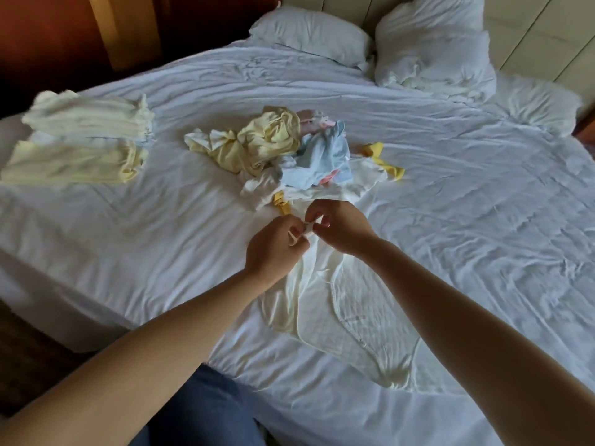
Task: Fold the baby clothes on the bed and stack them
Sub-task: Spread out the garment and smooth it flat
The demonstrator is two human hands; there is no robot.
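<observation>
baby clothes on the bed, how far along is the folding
Done: two folded stacks of pale yellow and white cloth sit at the left. In hand: the left hand and right hand pinch the thin white tie strings of a cream cloth garment spread flat in front. Still to do: the unfolded heap of yellow, blue, pink and white clothes in the middle.

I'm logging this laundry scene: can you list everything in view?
bed: one, white sheet, fills the view
pillows: at least two, white, at the head
headboard: one, cream, top right
folded clothes: stacked, cream and pale yellow, far left
pile: one, yellow, blue, pink, white, unfolded, mid-bed
garment: one, white, spread near the person
ties: thin, white, on the garment
leg: one, blue jeans, bottom edge
left hand: pinches the ties
right hand: pinches the ties
</observation>
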